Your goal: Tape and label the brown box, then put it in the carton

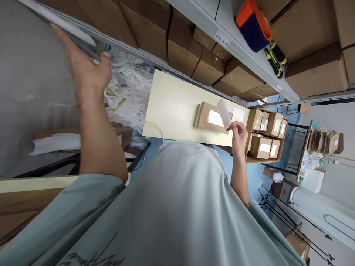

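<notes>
In my right hand [239, 133], a thin white translucent paper slip [224, 112] is pinched between thumb and fingertips. The slip hangs over one end of a closed cardboard box [212, 117] that lies on a cream-coloured tabletop [173, 99]. A white label [215, 118] is on the top of that box. My left hand [90, 68] is stretched out to the far left, thumb apart from the fingers, near a long white object [69, 27] and a grey surface [36, 85]. Whether its fingertips touch either one I cannot tell.
White shredded paper strips [130, 88] fill the space left of the tabletop. Shelves of cardboard boxes [184, 48] run along the far side, with an orange-and-blue tape dispenser [253, 27] and yellow-black cutters [274, 62] above. An open carton [251, 122] of labelled boxes stands right.
</notes>
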Demonstrator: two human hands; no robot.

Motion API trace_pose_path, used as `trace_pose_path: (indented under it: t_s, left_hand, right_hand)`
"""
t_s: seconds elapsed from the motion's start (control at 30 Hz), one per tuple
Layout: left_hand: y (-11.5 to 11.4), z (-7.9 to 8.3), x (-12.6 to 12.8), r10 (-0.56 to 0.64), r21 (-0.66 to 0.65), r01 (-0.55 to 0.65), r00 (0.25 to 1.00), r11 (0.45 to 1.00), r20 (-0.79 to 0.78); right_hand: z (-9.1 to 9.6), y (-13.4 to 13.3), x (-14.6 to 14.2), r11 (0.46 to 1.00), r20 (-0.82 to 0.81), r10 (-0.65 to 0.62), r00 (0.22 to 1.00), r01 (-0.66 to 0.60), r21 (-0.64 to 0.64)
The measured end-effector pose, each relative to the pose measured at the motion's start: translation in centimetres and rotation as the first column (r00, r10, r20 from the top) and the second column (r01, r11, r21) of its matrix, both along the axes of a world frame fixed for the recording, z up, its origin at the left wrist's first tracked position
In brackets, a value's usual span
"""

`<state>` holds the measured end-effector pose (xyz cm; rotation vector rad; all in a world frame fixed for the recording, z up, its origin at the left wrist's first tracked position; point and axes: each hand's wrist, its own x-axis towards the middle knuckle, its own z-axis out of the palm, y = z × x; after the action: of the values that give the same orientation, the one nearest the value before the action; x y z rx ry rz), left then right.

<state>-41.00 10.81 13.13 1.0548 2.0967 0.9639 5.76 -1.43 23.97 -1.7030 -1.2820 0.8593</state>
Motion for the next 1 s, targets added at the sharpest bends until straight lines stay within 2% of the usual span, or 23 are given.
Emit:
trace_pose_path:
  t_s: [0.07, 0.1, 0.17, 0.2, 0.23, 0.33, 0.37, 0.4, 0.43, 0.5, 0.6, 0.7, 0.83, 1.0]
  left_hand:
    - [0.6, 0.8, 0.1, -0.03, 0.014, 0.03, 0.998, 0.999, -0.061]
    - [0.7, 1.2, 1.0, -0.055, 0.016, 0.055, 0.997, 0.998, -0.047]
    - [0.2, 1.6, 4.5, -0.116, 0.046, 0.112, 0.988, 0.993, 0.099]
    - [-0.5, 1.7, 7.0, -0.1, 0.032, 0.095, 0.967, 0.995, 0.236]
    - [-1.4, 1.7, 9.8, -0.13, 0.018, 0.133, 0.909, 0.991, 0.396]
    - [-5.3, 1.6, 18.3, -0.29, 0.067, 0.31, 0.763, 0.948, 0.578]
    - [-6.6, 1.6, 20.8, -0.318, 0.119, 0.33, 0.659, 0.937, 0.681]
    - [-7.9, 1.6, 22.8, -0.321, 0.155, 0.323, 0.562, 0.934, 0.762]
    - [-9.0, 1.7, 24.5, -0.304, 0.169, 0.296, 0.504, 0.94, 0.808]
    - [-10.4, 1.8, 26.7, -0.246, 0.156, 0.228, 0.454, 0.961, 0.856]
    - [-11.2, 1.6, 28.0, -0.157, 0.087, 0.161, 0.495, 0.983, 0.855]
    - [-11.2, 1.0, 28.7, -0.108, 0.026, 0.152, 0.558, 0.988, 0.823]
    - [-11.5, 0.6, 30.0, -0.115, -0.01, 0.202, 0.593, 0.979, 0.797]
    - [-12.1, 0.8, 32.4, -0.179, 0.008, 0.259, 0.642, 0.966, 0.746]
  right_hand:
    - [-0.5, 0.0, -0.2, 1.0, 0.014, 0.01, 1.0, -0.01, -0.007]
    - [-0.7, 0.0, -0.3, 1.0, 0.025, 0.012, 1.0, -0.012, -0.008]
    - [-1.3, 0.1, -0.6, 1.0, 0.056, 0.003, 0.998, -0.003, 0.007]
    - [-1.6, 0.1, -0.7, 1.0, 0.08, -0.006, 0.997, 0.004, 0.023]
    - [-1.8, 0.1, -0.8, 0.999, 0.112, -0.012, 0.994, 0.008, 0.042]
    - [-2.3, -0.2, -1.3, 0.992, 0.259, 0.03, 0.965, -0.06, 0.108]
    - [-2.4, -0.4, -1.4, 0.985, 0.317, 0.073, 0.946, -0.117, 0.123]
    - [-2.6, -0.5, -1.5, 0.974, 0.371, 0.128, 0.92, -0.188, 0.128]
    - [-2.8, -0.7, -1.6, 0.956, 0.418, 0.194, 0.887, -0.266, 0.121]
    - [-3.3, -1.1, -1.7, 0.904, 0.475, 0.337, 0.813, -0.42, 0.076]
    - [-4.4, -1.8, -1.5, 0.819, 0.481, 0.505, 0.717, -0.574, -0.004]
    - [-5.7, -2.6, -1.0, 0.766, 0.471, 0.588, 0.657, -0.64, -0.062]
    - [-7.3, -3.2, 0.6, 0.719, 0.46, 0.65, 0.605, -0.686, -0.113]
    - [-8.6, -3.1, 3.4, 0.702, 0.452, 0.665, 0.594, -0.704, -0.107]
